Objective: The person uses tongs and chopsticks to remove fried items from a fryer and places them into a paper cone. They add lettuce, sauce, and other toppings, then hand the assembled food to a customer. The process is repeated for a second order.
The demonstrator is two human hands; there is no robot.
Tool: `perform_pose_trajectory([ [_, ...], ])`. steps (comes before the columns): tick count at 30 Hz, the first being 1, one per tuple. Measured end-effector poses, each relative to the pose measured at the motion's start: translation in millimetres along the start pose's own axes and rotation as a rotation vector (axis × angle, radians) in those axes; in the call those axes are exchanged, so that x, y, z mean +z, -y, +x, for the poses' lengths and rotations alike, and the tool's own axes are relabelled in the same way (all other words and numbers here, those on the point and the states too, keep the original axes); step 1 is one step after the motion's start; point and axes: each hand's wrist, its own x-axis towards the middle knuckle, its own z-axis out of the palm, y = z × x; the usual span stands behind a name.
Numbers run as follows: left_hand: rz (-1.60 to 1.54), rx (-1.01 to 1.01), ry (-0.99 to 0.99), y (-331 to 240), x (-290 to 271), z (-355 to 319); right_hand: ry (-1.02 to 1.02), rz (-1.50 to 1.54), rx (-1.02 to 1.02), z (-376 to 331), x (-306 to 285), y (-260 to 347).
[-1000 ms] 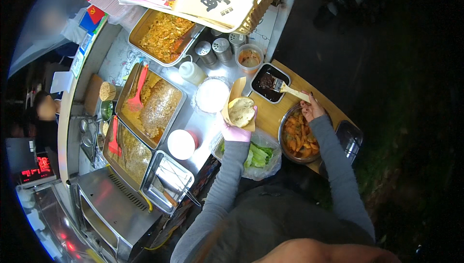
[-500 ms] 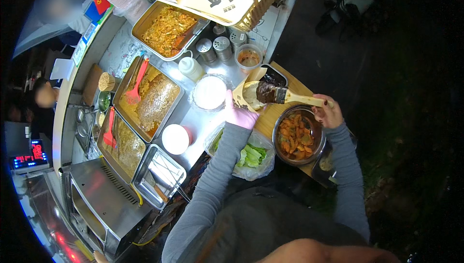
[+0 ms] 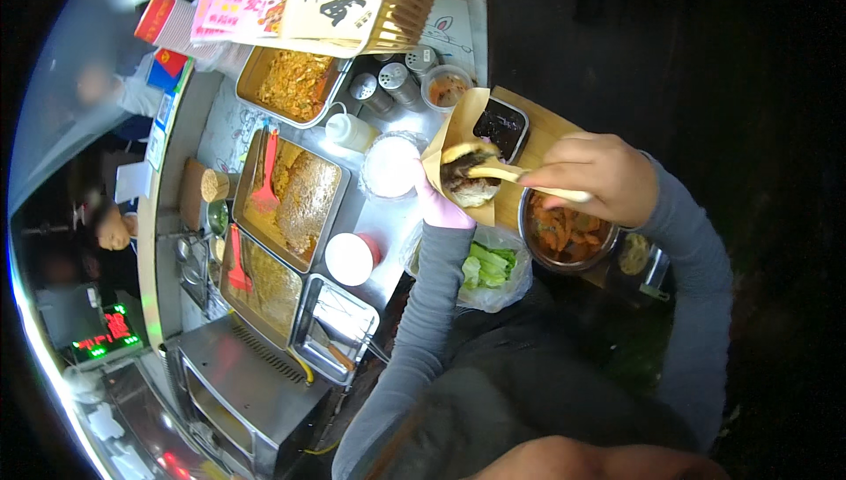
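Note:
My left hand (image 3: 439, 207) is closed round a brown paper bag (image 3: 467, 119) with a split bun (image 3: 476, 193) in its mouth. In my right hand (image 3: 604, 176) is a wooden-handled brush (image 3: 551, 190); its bristle end is inside the bun, against dark sauce there. Just behind the bag stands a small tray of dark sauce (image 3: 505, 126). Below my right hand is a metal bowl (image 3: 577, 267) holding orange-brown pieces of food. Green lettuce (image 3: 490, 267) lies in a clear plastic bag by my left wrist.
Left of my arm are trays of food (image 3: 304, 202) with red spatulas (image 3: 267, 182), a white squeeze bottle (image 3: 350, 131), shakers (image 3: 398, 85) and round tubs (image 3: 352, 259). A paper-filled basket (image 3: 414, 4) stands at the back. People are beyond the counter's left edge.
My right hand has come leftward and turned, bringing the brush's bristles from beside the bag into the bun. The view has shifted, so the counter sits differently in the picture.

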Motion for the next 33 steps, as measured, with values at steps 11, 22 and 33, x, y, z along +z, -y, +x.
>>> perform_pose_trajectory([
  [11, -0.255, -0.071, -0.018, -3.2, -2.4, -0.1, -0.010, 0.036, -0.123, -2.6, -1.6, 5.1],
  [22, -0.297, 0.108, -0.171, 0.4, 20.9, -5.4, -0.187, 0.019, -0.038, -5.7, -7.3, 14.2],
  [33, -0.101, 0.289, -0.207, -6.7, 31.6, -3.1, -0.336, -0.062, -0.031, -1.3, 6.5, 8.1],
])
